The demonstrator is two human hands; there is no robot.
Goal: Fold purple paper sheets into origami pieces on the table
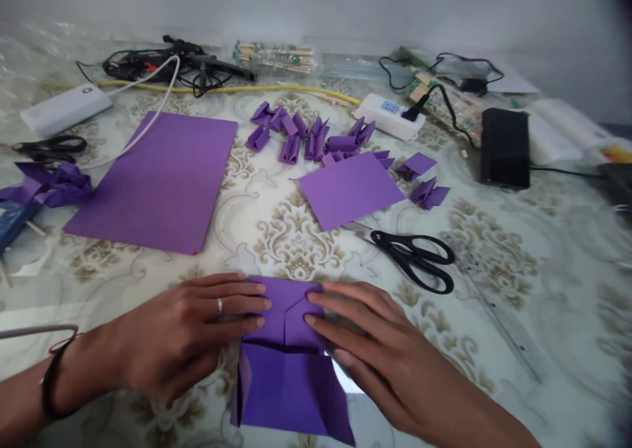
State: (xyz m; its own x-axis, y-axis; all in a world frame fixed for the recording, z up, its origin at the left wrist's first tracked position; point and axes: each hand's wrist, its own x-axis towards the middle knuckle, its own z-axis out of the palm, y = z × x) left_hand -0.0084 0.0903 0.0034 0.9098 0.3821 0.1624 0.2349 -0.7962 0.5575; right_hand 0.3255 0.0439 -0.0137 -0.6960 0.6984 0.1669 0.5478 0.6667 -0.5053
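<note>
A partly folded purple paper (289, 375) lies on the table close to me. My left hand (190, 333) lies flat on its upper left flap, fingers stretched out, a ring on one finger. From the other side, my right hand (368, 342) presses flat on the upper right flap, its fingertips at the centre crease. Neither hand grips anything.
Black scissors (415, 257) lie right of the hands. A large purple sheet (158, 181) is at the left, a smaller one (348, 188) in the middle, several folded purple pieces (311, 138) behind. Another pair of scissors (49, 148), a power bank (64, 109), a power strip (390, 115), cables and a black box (504, 146) line the back.
</note>
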